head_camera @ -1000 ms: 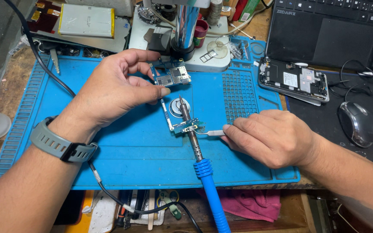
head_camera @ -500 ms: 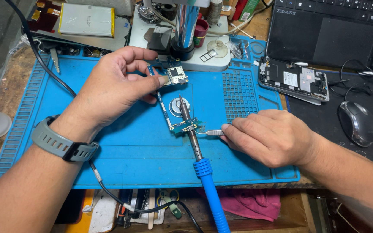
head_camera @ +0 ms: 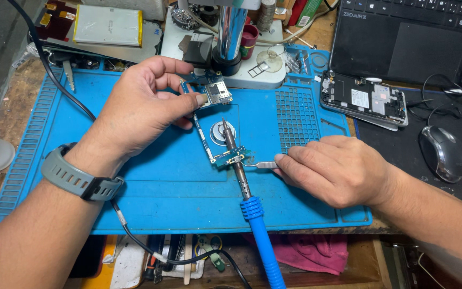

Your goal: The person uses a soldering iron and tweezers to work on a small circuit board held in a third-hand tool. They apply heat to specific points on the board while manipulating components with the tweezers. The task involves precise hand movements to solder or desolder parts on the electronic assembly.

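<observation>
My left hand [head_camera: 144,106] pinches the top end of a small phone circuit board [head_camera: 213,120], holding it tilted above the blue work mat [head_camera: 151,198]. The board's lower end rests near the shaft of a blue-handled soldering iron [head_camera: 252,214], which lies on the mat with its tip pointing toward a round silver part [head_camera: 221,131]. My right hand [head_camera: 339,169] grips metal tweezers [head_camera: 261,165], whose tips touch the board's lower end. A grey watch [head_camera: 78,172] is on my left wrist.
An opened phone [head_camera: 363,100] lies at the mat's right, beside a laptop [head_camera: 407,37] and a mouse [head_camera: 445,153]. A microscope stand base [head_camera: 225,59] sits at the back. A flat battery [head_camera: 107,25] is back left. A pink cloth [head_camera: 316,251] lies under the front edge.
My left hand has lifted and tilted the board's top end slightly, shifting it a little to the right. My right hand with the tweezers has stayed almost still.
</observation>
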